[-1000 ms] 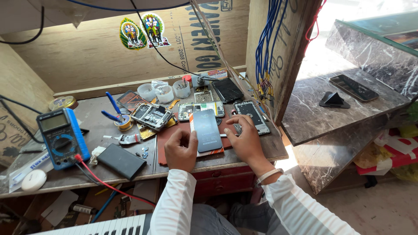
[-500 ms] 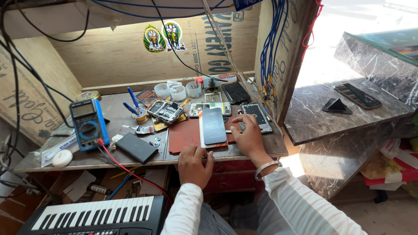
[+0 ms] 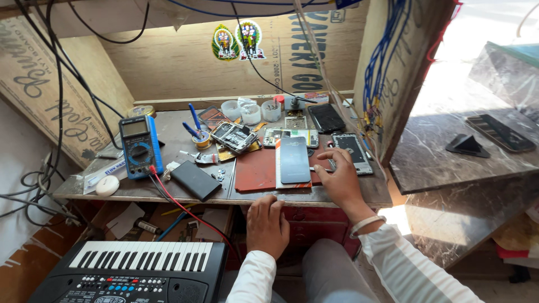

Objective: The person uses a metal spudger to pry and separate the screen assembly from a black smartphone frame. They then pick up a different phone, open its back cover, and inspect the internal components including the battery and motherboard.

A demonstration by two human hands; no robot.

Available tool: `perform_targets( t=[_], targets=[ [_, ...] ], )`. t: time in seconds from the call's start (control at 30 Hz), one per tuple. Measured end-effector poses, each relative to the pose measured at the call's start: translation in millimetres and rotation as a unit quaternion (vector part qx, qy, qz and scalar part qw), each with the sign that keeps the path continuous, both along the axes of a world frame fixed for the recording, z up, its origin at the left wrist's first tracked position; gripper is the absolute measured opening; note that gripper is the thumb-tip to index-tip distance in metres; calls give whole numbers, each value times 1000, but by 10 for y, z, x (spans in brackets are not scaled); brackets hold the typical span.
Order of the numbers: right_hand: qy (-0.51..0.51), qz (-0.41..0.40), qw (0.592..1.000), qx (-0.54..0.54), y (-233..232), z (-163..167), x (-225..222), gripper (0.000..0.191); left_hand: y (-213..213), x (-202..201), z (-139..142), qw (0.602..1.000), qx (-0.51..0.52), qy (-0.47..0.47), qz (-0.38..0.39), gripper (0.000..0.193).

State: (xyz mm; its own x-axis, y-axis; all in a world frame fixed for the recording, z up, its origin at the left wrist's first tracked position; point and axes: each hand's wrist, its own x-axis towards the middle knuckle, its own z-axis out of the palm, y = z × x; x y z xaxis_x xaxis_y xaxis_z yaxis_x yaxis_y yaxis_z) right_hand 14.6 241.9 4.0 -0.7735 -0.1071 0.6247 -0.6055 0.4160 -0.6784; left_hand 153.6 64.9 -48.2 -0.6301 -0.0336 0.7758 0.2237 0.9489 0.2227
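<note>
Comparing with the frames a second and half a second back:

- Left hand [image 3: 268, 224] no longer lying beside the grey phone [image 3: 295, 160]; now resting at the front edge of the table [image 3: 174, 132], just above the red drawer front [image 3: 306, 216]. Fingers bending loosely over the edge, knuckles up, grasping nothing that shows.
- Right hand [image 3: 339, 179] staying where it was, on the right side of the grey phone. Lying flat and released, fingers spreading, fingertips touching the lower end of the opened phone [image 3: 351, 151] next to it. Thumb side sitting just beside the grey phone's right edge; actual contact there too fine to tell. Anything small under the fingers: not visible.
- Grey phone lying face down and flat, lengthwise, on the red mat [image 3: 255, 174] at the middle of the table. Not shifting between frames, and neither hand gripping it now.
- View pulling back and down: black keyboard [image 3: 146, 264] coming into the lower left, below the table.
- Blue multimeter [image 3: 139, 147] with its red lead, and the black slab [image 3: 195, 180] near the left of the mat, sitting unmoved and well apart from both hands.

Reading: phone work pausing on the left side, with only the right hand remaining among the phones and holding nothing.
</note>
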Motion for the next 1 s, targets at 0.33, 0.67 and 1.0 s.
perform_targets(
  t=[0.33, 0.67, 1.0],
  targets=[
    [-13, 61, 998, 5, 6, 181, -31, 25, -27, -156, -50, 999, 30, 11, -7, 38],
    [24, 269, 961, 59, -382, 882, -715, 14, -35, -363, -170, 998, 64, 26, 3, 31],
    [248, 468, 845, 73, -108, 716, -1090, 17, 4, -473, -57, 994, 100, 1, 35, 35]
  ],
)
